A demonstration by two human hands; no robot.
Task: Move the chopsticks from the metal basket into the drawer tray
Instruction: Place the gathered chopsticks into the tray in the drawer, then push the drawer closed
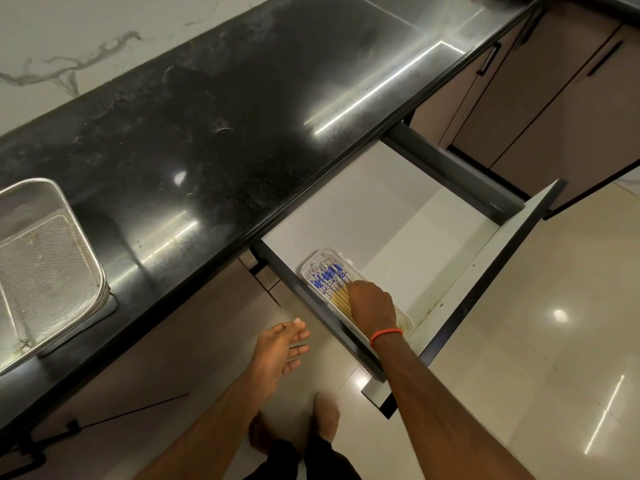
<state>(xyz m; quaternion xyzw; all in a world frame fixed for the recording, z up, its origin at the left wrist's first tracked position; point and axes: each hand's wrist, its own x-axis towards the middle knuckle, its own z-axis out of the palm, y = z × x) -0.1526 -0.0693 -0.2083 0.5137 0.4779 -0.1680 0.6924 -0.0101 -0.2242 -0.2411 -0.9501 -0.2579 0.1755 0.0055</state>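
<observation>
**All chopsticks sit in the tray**

The chopsticks (333, 279) lie lengthwise in the drawer tray (406, 319), the right hand (372, 304) pressing fingers-together on their near ends. The left hand (278, 351) hangs spread, empty. The metal basket (45, 268) looks empty.

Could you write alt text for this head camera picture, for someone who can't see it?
A person's right hand rests on chopsticks lying in a white tray inside an open drawer. The left hand hangs open, and the metal basket sits empty on the black counter.

Bare forearms and feet, an orange band (386, 336) on the right wrist, dark trousers (304, 462).
</observation>
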